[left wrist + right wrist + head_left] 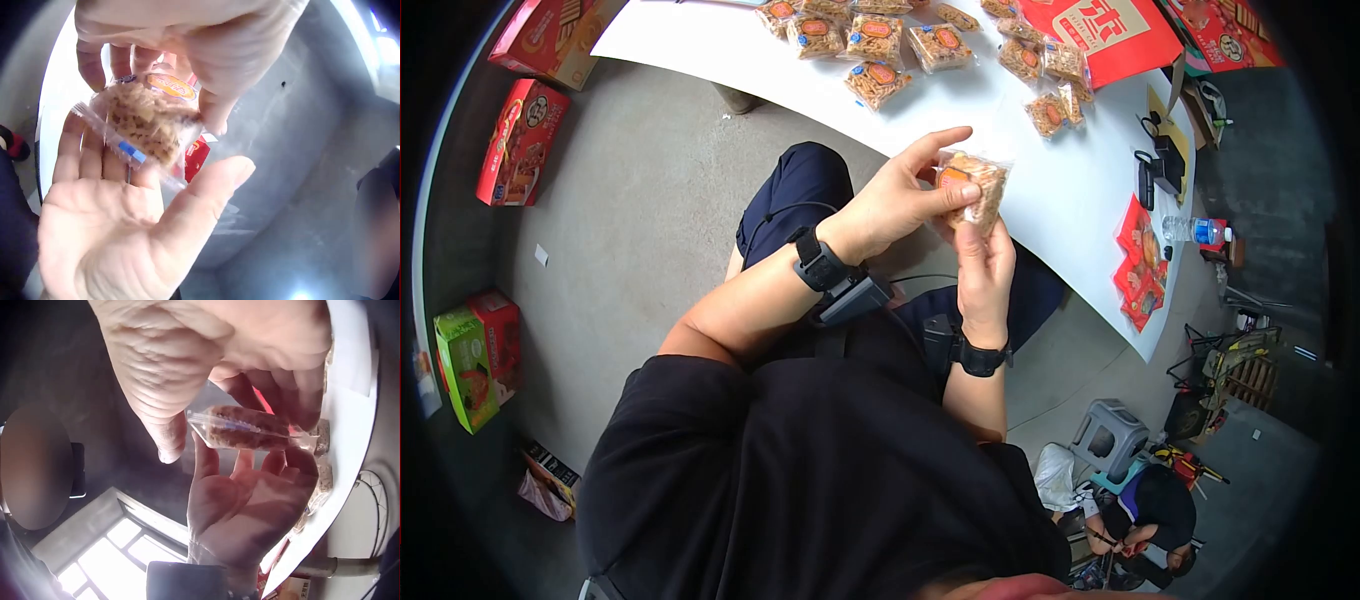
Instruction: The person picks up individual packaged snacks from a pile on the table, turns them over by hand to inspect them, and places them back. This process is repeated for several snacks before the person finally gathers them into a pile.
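Note:
A clear-wrapped snack cake [988, 187] of tan strips, with an orange oval label, is held between both hands just off the table's near edge. My left hand [890, 205] pinches it, thumb across the front of the wrapper and index finger stretched out past it. Below it is my right hand [988, 280], palm turned up, with straight fingers behind the package. In the left wrist view, the right thumb [215, 181] stands away from the wrapper. A crimped wrapper end and a blue mark show on the snack cake [147, 119] there.
Several wrapped snack cakes [875, 38] lie on the white table [1060, 220], with more near a red bag [1100, 35]. Red packaging [1140, 265] and a water bottle [1195, 230] are at the right. Boxes [522, 142] stand on the left floor; another person [1160, 510] sits lower right.

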{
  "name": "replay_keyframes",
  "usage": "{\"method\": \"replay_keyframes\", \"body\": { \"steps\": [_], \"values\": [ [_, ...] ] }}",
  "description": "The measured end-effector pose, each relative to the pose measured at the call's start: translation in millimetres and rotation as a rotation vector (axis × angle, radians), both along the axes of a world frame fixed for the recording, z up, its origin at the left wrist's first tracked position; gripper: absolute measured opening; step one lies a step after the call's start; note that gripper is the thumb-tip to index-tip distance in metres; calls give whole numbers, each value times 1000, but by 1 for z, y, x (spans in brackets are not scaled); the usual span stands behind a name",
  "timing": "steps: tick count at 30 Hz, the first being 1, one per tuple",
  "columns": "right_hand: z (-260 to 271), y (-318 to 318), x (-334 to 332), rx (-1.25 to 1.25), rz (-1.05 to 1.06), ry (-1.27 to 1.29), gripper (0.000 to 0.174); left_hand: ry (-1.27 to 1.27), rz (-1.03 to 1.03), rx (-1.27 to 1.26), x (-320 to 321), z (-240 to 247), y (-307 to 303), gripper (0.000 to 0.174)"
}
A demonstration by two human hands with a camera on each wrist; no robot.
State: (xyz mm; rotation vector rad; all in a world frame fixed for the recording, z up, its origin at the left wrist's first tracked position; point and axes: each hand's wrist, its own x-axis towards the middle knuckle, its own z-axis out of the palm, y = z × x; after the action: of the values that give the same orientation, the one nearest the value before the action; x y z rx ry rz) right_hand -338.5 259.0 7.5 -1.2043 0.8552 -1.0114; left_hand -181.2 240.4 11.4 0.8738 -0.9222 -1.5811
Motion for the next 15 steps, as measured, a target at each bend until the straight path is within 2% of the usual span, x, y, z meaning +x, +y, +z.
{"method": "replay_keyframes", "body": {
  "steps": [1, 2, 4, 9, 11, 15],
  "values": [
    [-2, -1, -2, -56, 19, 50, 45, -18, 21, 21, 0, -2, -1, 63],
    [-3, -2, -3, -55, 19, 51, 45, -18, 21, 23, 1, -3, -2, 63],
    [-3, -3, 0, 28, -6, -152, 46, 69, 85, 81, 1, -5, -4, 59],
    [-6, -11, -1, 100, -70, -169, 42, 77, 148, 127, 4, -7, -10, 55],
    [-14, -15, -5, 114, -91, -159, 33, 105, 160, 99, 5, -14, -14, 54],
    [-19, -25, -3, 162, -159, -216, 30, 121, 139, 74, 4, -23, -20, 54]
  ]
}}
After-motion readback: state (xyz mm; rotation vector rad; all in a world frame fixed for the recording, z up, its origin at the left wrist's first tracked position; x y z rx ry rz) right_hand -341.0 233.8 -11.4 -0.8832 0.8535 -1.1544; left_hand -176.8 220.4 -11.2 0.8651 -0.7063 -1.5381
